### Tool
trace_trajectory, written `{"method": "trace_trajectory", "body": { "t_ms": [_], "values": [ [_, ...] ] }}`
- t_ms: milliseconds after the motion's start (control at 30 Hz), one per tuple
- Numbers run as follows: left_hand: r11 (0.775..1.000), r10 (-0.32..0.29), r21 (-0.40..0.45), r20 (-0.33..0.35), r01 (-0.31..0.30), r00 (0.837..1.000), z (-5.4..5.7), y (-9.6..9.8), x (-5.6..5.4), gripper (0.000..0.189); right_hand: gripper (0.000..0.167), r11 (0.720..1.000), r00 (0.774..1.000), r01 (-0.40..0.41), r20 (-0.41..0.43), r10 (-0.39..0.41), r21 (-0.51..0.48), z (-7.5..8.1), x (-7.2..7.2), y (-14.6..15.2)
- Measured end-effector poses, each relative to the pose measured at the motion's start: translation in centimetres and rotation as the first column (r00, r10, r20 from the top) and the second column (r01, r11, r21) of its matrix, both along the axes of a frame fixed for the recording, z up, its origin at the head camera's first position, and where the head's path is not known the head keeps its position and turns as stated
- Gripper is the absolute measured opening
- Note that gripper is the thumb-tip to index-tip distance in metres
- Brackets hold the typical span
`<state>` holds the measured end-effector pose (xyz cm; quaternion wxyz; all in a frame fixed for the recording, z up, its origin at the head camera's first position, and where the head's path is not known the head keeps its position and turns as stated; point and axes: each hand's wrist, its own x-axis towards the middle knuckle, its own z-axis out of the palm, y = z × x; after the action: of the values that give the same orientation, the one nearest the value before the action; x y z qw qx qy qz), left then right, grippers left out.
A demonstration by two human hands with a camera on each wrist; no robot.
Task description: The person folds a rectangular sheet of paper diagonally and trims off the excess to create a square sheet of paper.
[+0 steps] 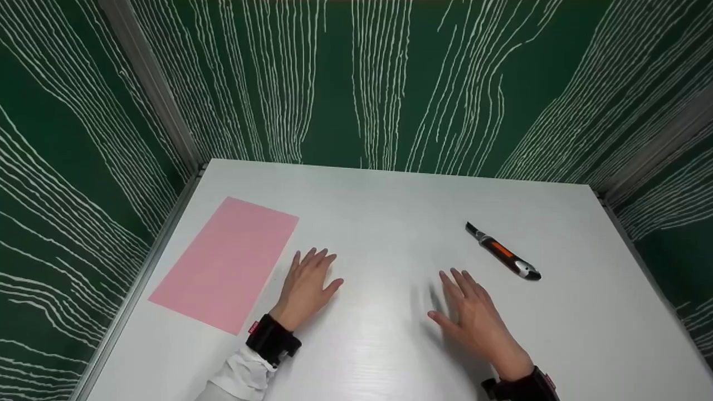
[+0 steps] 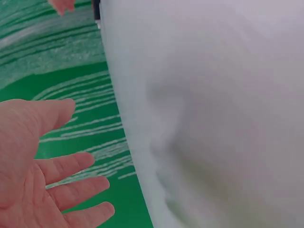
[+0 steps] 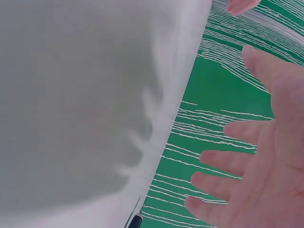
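In the head view a pink sheet of paper (image 1: 225, 264) lies flat on the left part of the white table (image 1: 367, 223). Just right of it is my left hand (image 1: 308, 287), palm down with fingers spread, holding nothing. My right hand (image 1: 473, 317) hovers over the table, its fingers straight and apart, with a shadow beside it. Beyond that hand, toward the right, lies a utility knife (image 1: 507, 256) with a black and orange handle, its tip pointing to the far left. Both wrist views show bare palms, the left (image 2: 52, 175) and the right (image 3: 266, 156).
Green panels (image 1: 334, 83) with white wavy lines stand behind the table and at both sides. Grey posts (image 1: 153, 78) rise near the back corners. A dark band with a small device (image 1: 273, 340) sits on each wrist.
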<state>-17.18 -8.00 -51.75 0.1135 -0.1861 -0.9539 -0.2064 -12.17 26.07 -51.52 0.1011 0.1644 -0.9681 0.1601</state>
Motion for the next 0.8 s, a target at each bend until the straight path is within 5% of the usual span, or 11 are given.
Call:
{"method": "trace_trajectory", "body": {
  "t_ms": [233, 400, 500, 667, 733, 800],
  "values": [
    [0.998, 0.055, 0.028, -0.008, -0.054, 0.998, 0.2, -2.3, -1.2, 0.041, 0.073, 0.999, 0.989, -0.038, 0.141, 0.036, 0.008, 0.1, 0.0, 0.2],
    [0.989, 0.142, 0.013, 0.080, -0.144, 0.987, 0.1, -4.2, -1.8, 0.052, 0.065, 0.998, 0.975, -0.067, 0.213, 0.065, 0.004, -0.2, 0.0, 0.2],
    [0.969, 0.246, -0.025, 0.204, -0.246, 0.948, 0.1, -5.4, -2.0, 0.066, 0.061, 0.996, 0.971, -0.083, 0.227, 0.076, 0.023, -0.5, 0.0, 0.2],
    [0.917, 0.399, -0.142, 0.346, -0.373, 0.849, -0.3, -6.9, -2.0, 0.078, 0.055, 0.993, 0.975, -0.112, 0.199, 0.102, 0.040, -0.9, 0.1, 0.3],
    [0.913, 0.408, -0.158, 0.375, -0.376, 0.833, -0.5, -7.2, -2.0, 0.079, 0.052, 0.992, 0.977, -0.118, 0.181, 0.109, 0.040, -1.0, 0.1, 0.4],
    [0.920, 0.392, -0.146, 0.390, -0.364, 0.833, -0.7, -7.4, -1.9, 0.077, 0.051, 0.991, 0.979, -0.124, 0.169, 0.116, 0.042, -1.1, 0.1, 0.4]
  ]
}}
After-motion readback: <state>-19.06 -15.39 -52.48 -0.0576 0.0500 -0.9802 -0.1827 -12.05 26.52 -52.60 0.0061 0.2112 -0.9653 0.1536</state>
